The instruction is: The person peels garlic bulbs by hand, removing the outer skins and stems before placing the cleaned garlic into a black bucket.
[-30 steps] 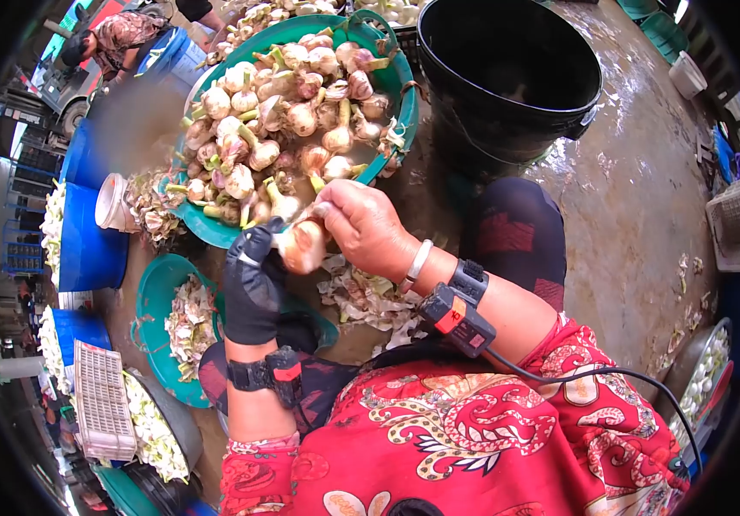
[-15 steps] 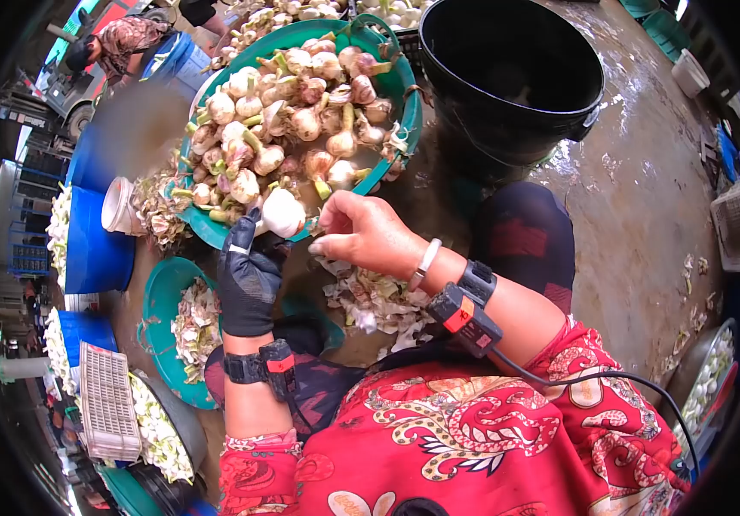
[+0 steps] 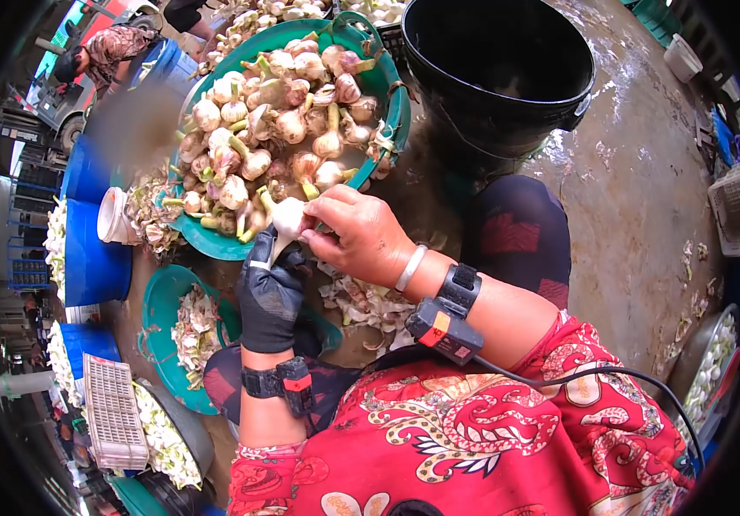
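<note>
A white garlic bulb (image 3: 287,215) is held just over the near rim of the green basin (image 3: 230,250). My left hand (image 3: 273,288), in a black glove, is closed around its stem from below. Bare and wearing a white bracelet, my right hand (image 3: 359,232) pinches the right side of the same bulb with thumb and fingers; whether loose skin is between the fingertips cannot be made out. Unpeeled garlic bulbs (image 3: 292,125) with brownish-purple skins and cut green stems fill the basin. Below my right hand, peeled-off skins (image 3: 370,305) lie in a pile on the floor.
Beyond my right knee stands a large black bucket (image 3: 503,129). A smaller green tub (image 3: 159,344) with skins sits at left. Blue barrels (image 3: 99,258), a plastic crate (image 3: 114,413) and peeled garlic (image 3: 165,439) line the left side. Another person (image 3: 116,52) bends at upper left.
My right hand has moved left onto the bulb, and its fingers now touch it. My left hand has shifted slightly right and down, and the bulb has tilted.
</note>
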A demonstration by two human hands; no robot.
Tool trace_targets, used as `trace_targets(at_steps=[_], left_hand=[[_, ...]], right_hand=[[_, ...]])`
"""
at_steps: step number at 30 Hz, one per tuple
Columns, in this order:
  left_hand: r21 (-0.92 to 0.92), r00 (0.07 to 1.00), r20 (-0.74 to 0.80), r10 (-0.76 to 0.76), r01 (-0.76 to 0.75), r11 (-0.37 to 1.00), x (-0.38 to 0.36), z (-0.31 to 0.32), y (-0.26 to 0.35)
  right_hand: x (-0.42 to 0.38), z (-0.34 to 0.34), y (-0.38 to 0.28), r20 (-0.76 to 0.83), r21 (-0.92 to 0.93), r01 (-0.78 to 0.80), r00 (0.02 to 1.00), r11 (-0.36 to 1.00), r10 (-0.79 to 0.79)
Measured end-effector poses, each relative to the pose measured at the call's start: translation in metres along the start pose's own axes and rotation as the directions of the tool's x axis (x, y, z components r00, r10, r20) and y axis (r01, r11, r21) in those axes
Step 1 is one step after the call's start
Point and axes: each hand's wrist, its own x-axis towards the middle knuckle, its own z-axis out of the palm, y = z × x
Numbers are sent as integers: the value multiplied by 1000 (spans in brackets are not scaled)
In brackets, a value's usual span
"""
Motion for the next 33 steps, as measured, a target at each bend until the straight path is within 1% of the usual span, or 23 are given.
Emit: trace_targets(at_steps=[1, 2, 3, 5, 6, 7, 8, 10, 12, 14, 16, 17, 18, 20, 21, 24, 26, 27, 28, 30, 31, 32, 33], left_hand=[[-521, 955, 88, -283, 286, 804, 0, 0, 0], [-837, 838, 306, -451, 463, 293, 0, 1, 1], [-838, 839, 307, -450, 462, 291, -3, 4, 0], [-452, 974, 12, -228, 209, 867, -9, 12, 0], [-453, 973, 12, -229, 210, 866, -7, 11, 6], [-731, 900, 155, -408, 383, 565, -2, 6, 15], [-865, 792, 350, -500, 478, 153, 1, 3, 22], [-848, 793, 351, -499, 495, 189, 2, 1, 29], [-829, 793, 354, -495, 512, 227, 1, 2, 30], [-875, 728, 382, -569, 483, 29, 1, 2, 30], [-886, 703, 398, -590, 461, -47, 4, -1, 28], [-889, 676, 420, -606, 440, -125, 4, -4, 27], [-889, 677, 419, -605, 440, -124, 5, -3, 24], [-868, 694, 436, -572, 492, -66, 4, 2, 19], [-865, 694, 442, -568, 497, -66, 5, 4, 21], [-859, 758, 399, -516, 506, 80, 7, 6, 29], [-796, 790, 347, -505, 533, 286, 11, 3, 30], [-829, 764, 330, -555, 515, 216, 18, 3, 26], [-819, 836, 334, -435, 486, 306, 30, -5, 18], [-857, 925, 307, -225, 372, 358, 72, -18, 16], [-909, 946, 284, -158, 318, 268, 96, -27, 51], [-949, 962, 253, -97, 267, 169, 116, -31, 81], [-931, 977, 211, 13, 197, 309, 129, -27, 79]], right_hand=[[-1, 0, -1, -7, -13, 47, 999, 999, -47], [-2, 2, -1, -6, -13, 47, 999, 999, -48], [-2, 5, 0, -34, -58, 68, 997, 996, -70], [-3, 7, -1, -58, -104, 88, 994, 991, -94], [-3, 7, -3, -64, -146, 80, 994, 986, -90], [-3, 6, -5, -68, -186, 71, 994, 980, -85], [-3, 6, -4, -65, -186, 71, 994, 980, -85], [-2, 5, 2, -4, -262, -14, 1000, 965, 14], [2, 9, 10, -88, -224, -63, 995, 973, 44], [6, 12, 19, -210, 20, -254, 945, 967, 252], [13, 0, 17, -190, 181, -532, 806, 827, 560], [12, -3, 18, -141, 244, -502, 828, 829, 543], [11, -5, 18, -95, 306, -473, 848, 826, 521], [10, -5, 13, -136, 150, -146, 977, 978, 167], [10, -12, -3, -32, 126, -214, 975, 969, 220], [0, 1, 8, -120, 14, -101, 988, 995, 102], [1, -5, 16, -178, -19, -205, 964, 979, 198], [3, -7, 21, -210, 21, -340, 918, 940, 337], [2, -9, 23, -157, 149, -528, 822, 836, 547], [1, -6, 32, 19, 319, -695, 684, 644, 729], [3, -9, 30, 13, 320, -693, 685, 646, 729], [5, -13, 24, 57, 455, -718, 614, 527, 787], [6, -17, 21, 115, 571, -721, 543, 392, 832]])
